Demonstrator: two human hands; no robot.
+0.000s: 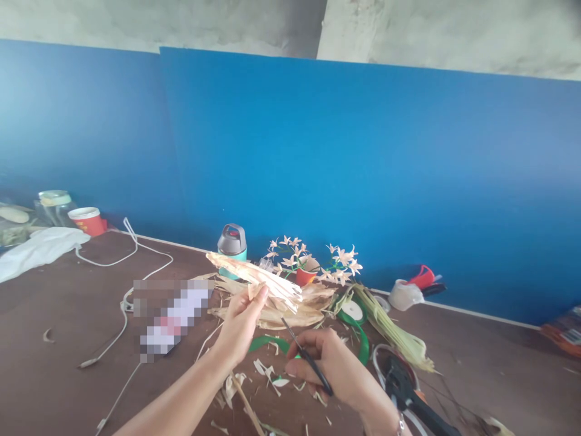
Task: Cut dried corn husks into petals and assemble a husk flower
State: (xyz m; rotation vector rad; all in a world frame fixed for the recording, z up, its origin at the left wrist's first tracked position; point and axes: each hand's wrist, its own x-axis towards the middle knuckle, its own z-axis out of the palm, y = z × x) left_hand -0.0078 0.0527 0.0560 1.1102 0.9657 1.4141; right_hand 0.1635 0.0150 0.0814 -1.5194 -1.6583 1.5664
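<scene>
My left hand (242, 327) pinches a bundle of pale dried corn husk (263, 280), its layered, fringed end pointing right. Closed around black-handled scissors (313, 367) is my right hand (327, 366); they are seen nearly edge-on, so the loops are hidden. Their dark tip points up and left, just below the husk and apart from it. Beneath the bundle lie more dried husks (290, 316). Green ribbon (363, 345) curls on the table near my right hand, beside its white spool (353, 310). Pale husk scraps (265, 367) are scattered between my forearms.
Behind the husks stand a teal, grey-lidded flask (232, 245) and an orange cup (307, 275) among husk flowers (342, 264). A black glue gun (406, 387) lies right, below a greenish husk bunch (394, 333). White cable (122, 315) crosses the brown table (68, 315). A blue panel (363, 163) borders the back.
</scene>
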